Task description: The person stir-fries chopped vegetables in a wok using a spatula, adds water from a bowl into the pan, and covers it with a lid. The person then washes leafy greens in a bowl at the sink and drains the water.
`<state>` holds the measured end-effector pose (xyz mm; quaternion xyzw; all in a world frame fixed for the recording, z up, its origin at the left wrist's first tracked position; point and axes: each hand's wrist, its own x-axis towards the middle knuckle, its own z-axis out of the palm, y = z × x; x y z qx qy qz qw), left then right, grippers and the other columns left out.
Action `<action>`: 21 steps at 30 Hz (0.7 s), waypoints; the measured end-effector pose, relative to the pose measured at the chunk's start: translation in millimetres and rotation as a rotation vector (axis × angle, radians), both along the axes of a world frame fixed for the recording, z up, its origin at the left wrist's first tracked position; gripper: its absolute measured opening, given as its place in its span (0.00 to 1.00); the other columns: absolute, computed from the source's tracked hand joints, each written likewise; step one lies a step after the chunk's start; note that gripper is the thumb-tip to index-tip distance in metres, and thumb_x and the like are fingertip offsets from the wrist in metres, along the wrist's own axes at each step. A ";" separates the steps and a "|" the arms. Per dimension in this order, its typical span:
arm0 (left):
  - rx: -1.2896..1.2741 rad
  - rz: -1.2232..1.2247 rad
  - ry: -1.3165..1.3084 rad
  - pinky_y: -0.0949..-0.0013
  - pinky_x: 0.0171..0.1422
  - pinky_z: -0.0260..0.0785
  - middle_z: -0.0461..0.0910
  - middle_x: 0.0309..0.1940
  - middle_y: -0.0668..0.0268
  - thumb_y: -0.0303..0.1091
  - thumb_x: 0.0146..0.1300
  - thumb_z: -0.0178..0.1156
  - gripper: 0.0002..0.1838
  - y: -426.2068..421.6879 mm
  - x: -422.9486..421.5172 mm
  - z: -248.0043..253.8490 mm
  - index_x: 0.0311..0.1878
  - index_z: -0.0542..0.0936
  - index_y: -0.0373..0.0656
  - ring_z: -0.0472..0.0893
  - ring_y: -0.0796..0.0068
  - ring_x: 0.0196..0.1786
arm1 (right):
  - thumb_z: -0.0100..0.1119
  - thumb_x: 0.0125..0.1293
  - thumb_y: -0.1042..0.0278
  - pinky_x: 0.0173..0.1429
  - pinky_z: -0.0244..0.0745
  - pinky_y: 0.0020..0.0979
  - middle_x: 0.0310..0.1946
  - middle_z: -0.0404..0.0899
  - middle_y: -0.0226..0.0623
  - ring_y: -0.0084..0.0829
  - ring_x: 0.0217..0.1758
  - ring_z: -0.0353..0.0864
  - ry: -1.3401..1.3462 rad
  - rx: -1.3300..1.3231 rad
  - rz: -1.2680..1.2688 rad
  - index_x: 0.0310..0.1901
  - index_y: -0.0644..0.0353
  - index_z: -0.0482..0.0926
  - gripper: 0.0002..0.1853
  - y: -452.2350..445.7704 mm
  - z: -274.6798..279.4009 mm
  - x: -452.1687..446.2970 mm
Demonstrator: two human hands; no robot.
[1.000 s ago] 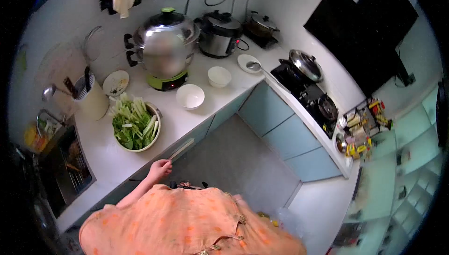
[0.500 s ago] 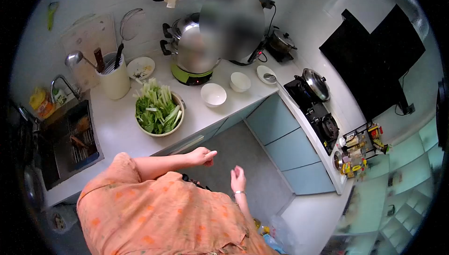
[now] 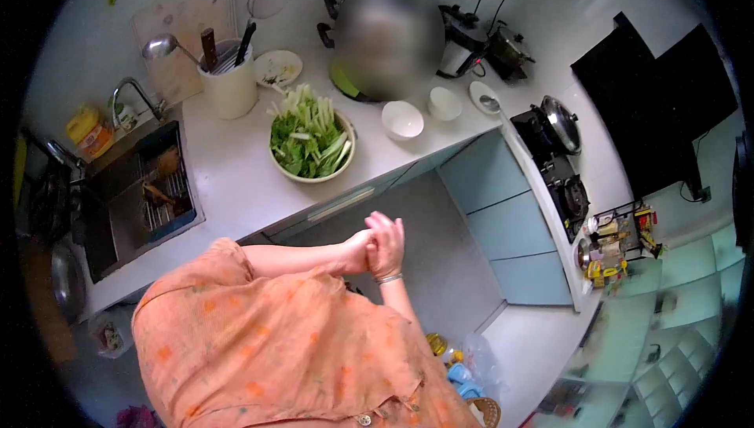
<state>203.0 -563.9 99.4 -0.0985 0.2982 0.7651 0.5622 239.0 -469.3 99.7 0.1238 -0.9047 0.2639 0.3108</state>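
My left hand (image 3: pixel 357 253) and my right hand (image 3: pixel 386 244) touch each other in front of my body, above the floor. The left one looks curled, its fingertips tucked behind the right. Fingers of the right hand stretch upward and stand apart, and a bracelet circles that wrist. I see no object in either hand. Nearest to them on the counter is a cream bowl (image 3: pixel 353 150) filled with cut leafy greens (image 3: pixel 308 136). Two white bowls (image 3: pixel 403 121) (image 3: pixel 445 104) stand to its right.
Left lies the sink (image 3: pixel 118 243) with a faucet (image 3: pixel 128 90). Behind the greens are a utensil holder (image 3: pixel 230 90) and a plate with scraps (image 3: pixel 279 68). A blurred disc covers the pot. Right are a spoon on a dish (image 3: pixel 484 98) and the stove (image 3: pixel 567 196).
My hands were apart and now meet; the right has moved up and left to the left hand. The view has shifted, so the counter things appear farther right and higher.
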 end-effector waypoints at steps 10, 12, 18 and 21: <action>0.231 0.232 1.993 0.50 0.70 0.41 0.51 0.68 0.52 0.60 0.58 0.47 0.36 0.4 -13.8 109.5 0.64 0.63 0.44 0.49 0.50 0.70 | 0.26 0.62 0.29 0.71 0.36 0.46 0.70 0.38 0.39 0.42 0.72 0.40 -0.367 -1.692 0.110 0.69 0.54 0.40 0.43 29.0 3.3 16.4; 0.241 0.142 2.182 0.43 0.68 0.39 0.51 0.67 0.51 0.61 0.58 0.44 0.35 18.1 -4.3 86.4 0.63 0.65 0.49 0.48 0.45 0.70 | 0.26 0.62 0.30 0.71 0.37 0.46 0.70 0.39 0.38 0.41 0.72 0.40 -0.232 -1.799 0.268 0.69 0.53 0.41 0.42 16.6 29.0 11.8; 0.511 0.001 2.354 0.36 0.66 0.34 0.53 0.68 0.57 0.63 0.58 0.43 0.33 47.2 -5.6 33.9 0.63 0.67 0.55 0.48 0.45 0.70 | 0.26 0.63 0.31 0.72 0.38 0.45 0.70 0.41 0.34 0.40 0.72 0.41 -0.074 -1.886 0.286 0.69 0.50 0.42 0.40 18.4 38.0 34.9; 0.618 -0.104 2.329 0.34 0.66 0.31 0.53 0.68 0.55 0.65 0.57 0.44 0.34 60.9 -11.6 21.0 0.63 0.66 0.56 0.45 0.44 0.70 | 0.26 0.63 0.31 0.72 0.39 0.45 0.70 0.42 0.32 0.39 0.72 0.41 -0.044 -1.897 0.244 0.69 0.49 0.43 0.39 19.0 30.8 39.2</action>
